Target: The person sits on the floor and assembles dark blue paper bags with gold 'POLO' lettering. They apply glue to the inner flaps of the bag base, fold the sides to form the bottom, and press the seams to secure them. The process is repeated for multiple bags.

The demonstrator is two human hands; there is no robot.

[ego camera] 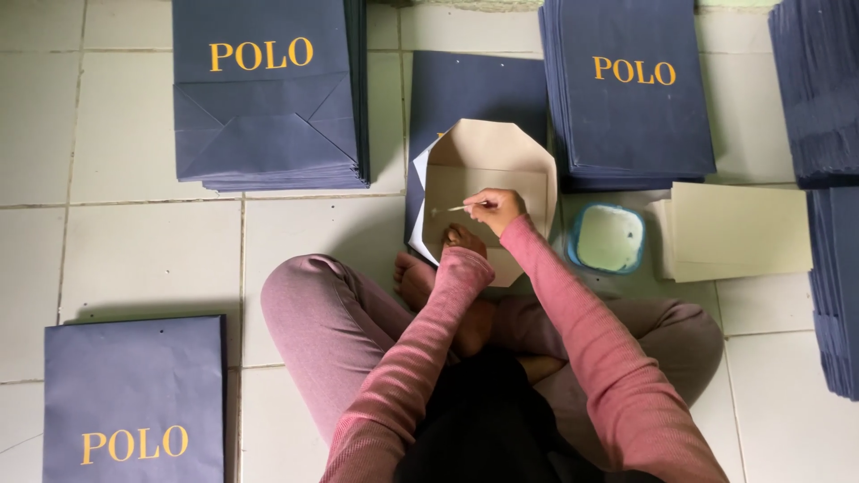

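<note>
Pale floor tiles point(134, 241), navy paper bags stacked all round; you sit cross-legged, gluing an opened bag bottom.

Keep your right hand point(495, 208) pinched shut on the thin glue stick point(456, 208), drawing light, even strokes across the beige bag bottom point(488, 152) directly beneath it; your left hand point(464, 240) presses flat on the near flap, fingers hidden, so its spread is unclear; the glue tub point(608, 238) sits just right.

Stacks of navy paper bags point(268, 98) and cream card sheets point(738, 231) lie on the white tiled floor point(125, 250).
</note>
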